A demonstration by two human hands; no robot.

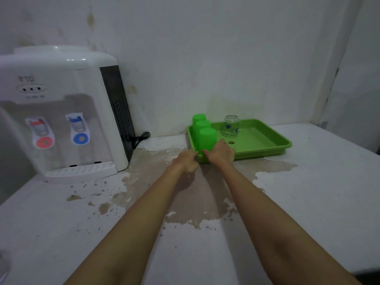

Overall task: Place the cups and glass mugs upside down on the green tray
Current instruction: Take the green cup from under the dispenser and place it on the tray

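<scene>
Both hands meet at the green tray's seven-o'clock corner: left hand curled on the rim, right hand open against the nearest green cup. The light plastic cup likely tips easily, so hold its wall; the glass mug looks fragile.

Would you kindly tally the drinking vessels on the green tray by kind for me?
Green plastic cups, upside down along the left side of the green tray: 3
Glass mugs, upside down near the tray's back: 1
Total: 4
</scene>
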